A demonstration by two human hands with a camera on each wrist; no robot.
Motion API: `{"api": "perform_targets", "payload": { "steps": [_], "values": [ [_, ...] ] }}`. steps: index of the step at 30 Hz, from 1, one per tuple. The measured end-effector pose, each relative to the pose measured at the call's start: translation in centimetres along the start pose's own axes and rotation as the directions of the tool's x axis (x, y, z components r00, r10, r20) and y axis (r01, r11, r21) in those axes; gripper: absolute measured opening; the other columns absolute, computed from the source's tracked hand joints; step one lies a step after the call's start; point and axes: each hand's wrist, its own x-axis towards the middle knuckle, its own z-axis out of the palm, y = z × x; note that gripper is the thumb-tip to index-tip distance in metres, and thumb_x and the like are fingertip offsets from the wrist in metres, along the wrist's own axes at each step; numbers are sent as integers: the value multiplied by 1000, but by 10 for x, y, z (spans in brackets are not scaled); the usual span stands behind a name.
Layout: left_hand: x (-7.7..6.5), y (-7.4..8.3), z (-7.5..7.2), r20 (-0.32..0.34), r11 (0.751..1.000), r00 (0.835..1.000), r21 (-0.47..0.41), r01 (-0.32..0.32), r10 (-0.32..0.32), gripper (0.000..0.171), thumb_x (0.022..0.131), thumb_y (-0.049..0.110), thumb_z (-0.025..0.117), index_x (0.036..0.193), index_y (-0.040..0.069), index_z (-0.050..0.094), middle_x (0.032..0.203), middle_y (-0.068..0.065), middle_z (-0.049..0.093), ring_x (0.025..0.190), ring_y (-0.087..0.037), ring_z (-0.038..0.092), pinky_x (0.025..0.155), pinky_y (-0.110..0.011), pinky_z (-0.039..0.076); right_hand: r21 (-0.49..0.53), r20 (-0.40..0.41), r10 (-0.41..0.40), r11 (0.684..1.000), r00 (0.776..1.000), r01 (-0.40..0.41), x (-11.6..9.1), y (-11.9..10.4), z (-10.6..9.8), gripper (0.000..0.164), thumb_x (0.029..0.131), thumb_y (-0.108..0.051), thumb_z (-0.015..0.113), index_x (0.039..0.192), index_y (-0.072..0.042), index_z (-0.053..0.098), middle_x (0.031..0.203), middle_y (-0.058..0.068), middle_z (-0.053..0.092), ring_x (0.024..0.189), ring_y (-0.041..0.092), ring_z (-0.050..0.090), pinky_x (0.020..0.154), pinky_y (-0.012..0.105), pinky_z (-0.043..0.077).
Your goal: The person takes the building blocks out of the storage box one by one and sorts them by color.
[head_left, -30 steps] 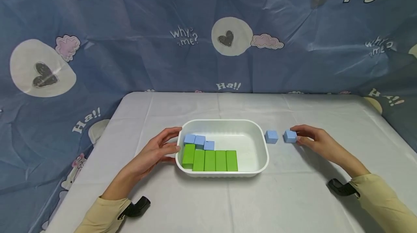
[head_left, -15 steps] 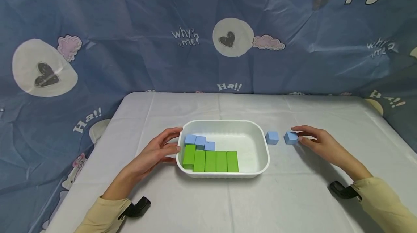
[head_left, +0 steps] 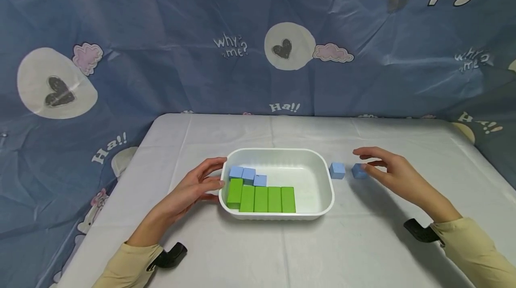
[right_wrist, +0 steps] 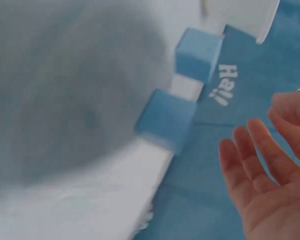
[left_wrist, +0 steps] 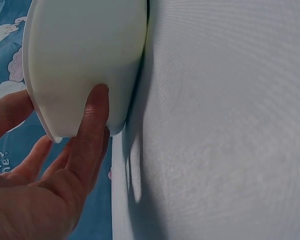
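A white rectangular plastic container (head_left: 274,216) stands on the table. Inside it, several green rectangular blocks (head_left: 261,199) line the near side, with three light-blue cubes (head_left: 248,175) behind them at the left. My left hand (head_left: 197,185) rests its fingertips against the container's left wall and rim; the left wrist view shows one finger (left_wrist: 92,115) flat on the outer wall. To the right of the container sit two loose blue cubes, the nearer cube (head_left: 337,170) and the farther cube (head_left: 359,171). My right hand (head_left: 391,171) hovers over the farther cube, fingers spread and holding nothing, partly covering it.
A white cloth (head_left: 193,252) covers the table. Behind it hangs a blue printed curtain (head_left: 193,82). Black wrist mounts (head_left: 421,230) stick out below both sleeves.
My right hand has let go of the farther blue cube and lifted slightly above it, its fingers spreading. The left hand keeps its place at the container.
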Motion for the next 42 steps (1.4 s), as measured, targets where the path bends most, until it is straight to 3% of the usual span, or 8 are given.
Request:
{"api": "perform_targets", "payload": {
  "steps": [16,22,36,42],
  "values": [
    [0,-2,-1,2,1000,1000,9,-10,10,61,94,14,67,148,19,39,151,-6,38,123,-30,54,83,-46,53,154,85,-4,988,996,-9,27,-36,11,35,93,-17,71,125,-28,62,124,-10,60,102,14,65,78,28,55],
    [0,-1,-1,4,1000,1000,2,-7,7,62,94,14,68,148,17,38,152,-6,37,124,-30,54,83,-46,54,214,141,-82,976,987,51,38,-41,17,36,93,-16,70,128,-21,62,126,-2,61,106,17,64,85,29,53],
    [-1,1,1,1,1000,1000,4,-11,11,61,94,12,67,148,17,38,151,-6,38,124,-30,53,83,-46,54,276,210,-122,959,970,61,67,-68,32,36,93,-22,71,127,-27,61,124,3,63,106,21,64,92,29,49],
    [-1,1,1,-5,1000,1000,-3,-9,9,60,94,11,67,147,18,39,150,-5,40,124,-30,53,83,-46,54,266,294,-129,963,947,48,77,-81,38,38,94,-23,70,130,-24,60,127,2,61,112,24,62,91,31,49]
  ]
}}
